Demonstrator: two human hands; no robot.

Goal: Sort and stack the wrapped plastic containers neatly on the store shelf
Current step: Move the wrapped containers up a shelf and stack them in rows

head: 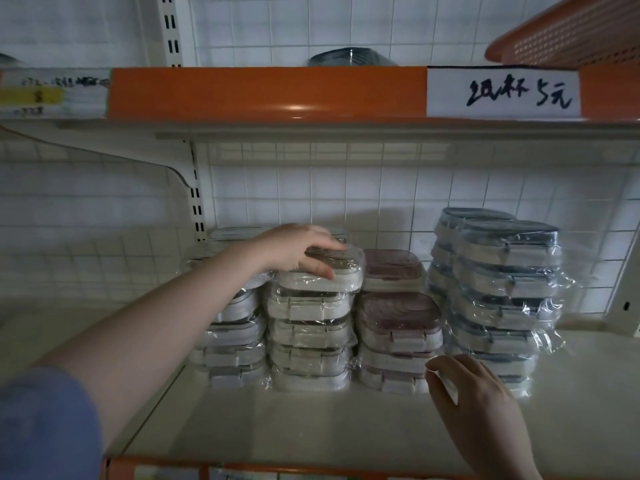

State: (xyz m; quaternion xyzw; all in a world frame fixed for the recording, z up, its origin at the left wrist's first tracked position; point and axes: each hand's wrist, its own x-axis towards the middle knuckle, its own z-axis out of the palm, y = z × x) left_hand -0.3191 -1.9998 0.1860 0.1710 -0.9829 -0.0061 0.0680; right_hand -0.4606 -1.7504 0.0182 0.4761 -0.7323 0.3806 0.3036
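Orange basket [568,32], pink-lidded containers [398,311]

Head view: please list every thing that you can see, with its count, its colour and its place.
White stacks: two, white-lidded wrapped containers, left on the shelf.
Pink stack: one in front, pink lids, middle; another pink container behind it.
Grey stacks: two, dark grey lids, right.
Shelf: one, cream, under the stacks.
Upper shelf edge: one, orange, above.
Label: one, white, handwritten, on that edge.
Basket: one, orange, top right.
Left hand: rests on the top white container.
Right hand: touches the pink stack's base.
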